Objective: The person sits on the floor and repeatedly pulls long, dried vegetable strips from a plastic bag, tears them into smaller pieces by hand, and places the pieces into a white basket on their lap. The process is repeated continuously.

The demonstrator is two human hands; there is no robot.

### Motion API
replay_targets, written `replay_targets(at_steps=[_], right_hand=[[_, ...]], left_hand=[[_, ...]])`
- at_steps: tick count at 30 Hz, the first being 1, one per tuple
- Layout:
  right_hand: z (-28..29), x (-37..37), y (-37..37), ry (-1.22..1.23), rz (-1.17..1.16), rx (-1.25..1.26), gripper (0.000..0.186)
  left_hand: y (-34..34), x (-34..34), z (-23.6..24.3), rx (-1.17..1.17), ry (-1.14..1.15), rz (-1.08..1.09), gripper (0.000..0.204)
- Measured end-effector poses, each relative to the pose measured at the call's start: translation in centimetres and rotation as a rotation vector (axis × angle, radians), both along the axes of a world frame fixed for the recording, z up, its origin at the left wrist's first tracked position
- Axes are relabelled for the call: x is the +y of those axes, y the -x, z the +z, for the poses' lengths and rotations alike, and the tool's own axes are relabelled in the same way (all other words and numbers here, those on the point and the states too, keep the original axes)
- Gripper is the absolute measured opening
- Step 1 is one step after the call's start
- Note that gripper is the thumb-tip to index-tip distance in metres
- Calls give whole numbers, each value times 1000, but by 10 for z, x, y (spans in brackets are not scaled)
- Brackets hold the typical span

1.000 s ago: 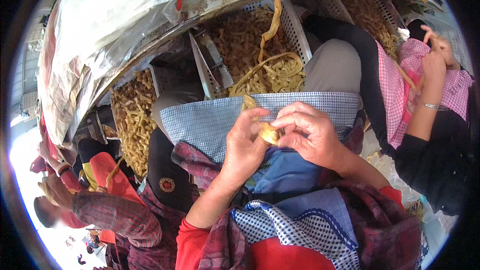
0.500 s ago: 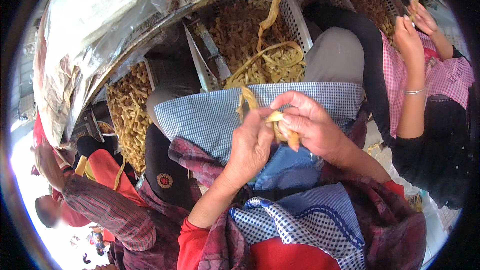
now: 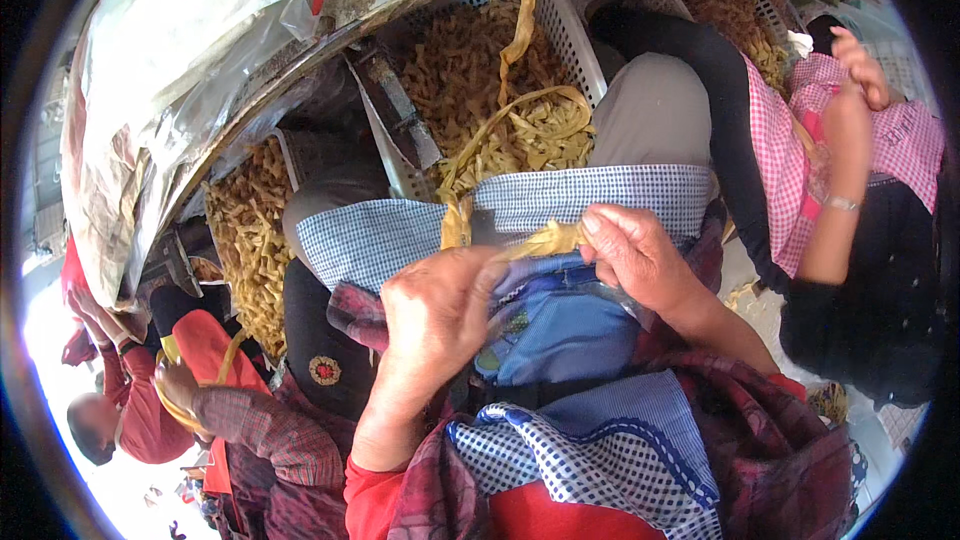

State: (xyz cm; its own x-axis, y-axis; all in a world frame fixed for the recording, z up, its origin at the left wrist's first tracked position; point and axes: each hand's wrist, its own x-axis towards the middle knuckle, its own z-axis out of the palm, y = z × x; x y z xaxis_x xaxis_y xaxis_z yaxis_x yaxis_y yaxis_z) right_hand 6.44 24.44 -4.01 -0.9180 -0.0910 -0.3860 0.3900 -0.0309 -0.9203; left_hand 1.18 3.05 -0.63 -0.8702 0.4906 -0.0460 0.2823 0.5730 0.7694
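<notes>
My left hand (image 3: 435,305) grips a pale yellow, pliable strip (image 3: 540,243), its fingers curled and partly blurred. The strip stretches across to my right hand (image 3: 635,255), where thumb and fingers pinch its bunched end. Both hands are over my lap, on which lie blue checked cloth (image 3: 610,195) and blue fabric (image 3: 565,340). A longer length of yellow strip (image 3: 455,222) runs up from beside my left hand into a white perforated basket (image 3: 578,35) between my grey-clad knees, full of small brown and yellow knotted pieces.
A plastic-covered ledge (image 3: 150,110) overhangs more baskets (image 3: 250,230) of pieces and a rusty metal bar (image 3: 405,115). A co-worker in a pink checked apron (image 3: 770,170) sits at right. At left, other people work, one with a plaid sleeve (image 3: 265,430) holding strip.
My hands have drawn apart, my left moving leftward and my right slightly rightward, stretching the strip that was bunched between them. The co-workers' hands have also shifted.
</notes>
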Motion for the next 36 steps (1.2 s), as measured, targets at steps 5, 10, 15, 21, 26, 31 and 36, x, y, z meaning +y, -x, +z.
replay_targets(at_steps=[5,10,15,21,26,31,36], right_hand=[[-1,7,-5,-71,78,137,28],[12,24,9,-501,317,456,43],[31,-8,28,-932,587,910,19],[20,24,32,-510,835,628,22],[1,18,26,261,555,54,36],[44,27,30,350,866,225,49],[73,-6,42,-285,557,973,44]], left_hand=[[0,-8,-10,-338,-96,133,21],[5,-6,2,-407,-28,-20,15],[-3,4,11,-465,-54,-35,18],[-8,-25,21,-449,-76,-182,21],[11,6,29,127,-11,-564,12],[50,30,44,218,-2,-412,13],[26,17,5,-747,-500,-343,20]])
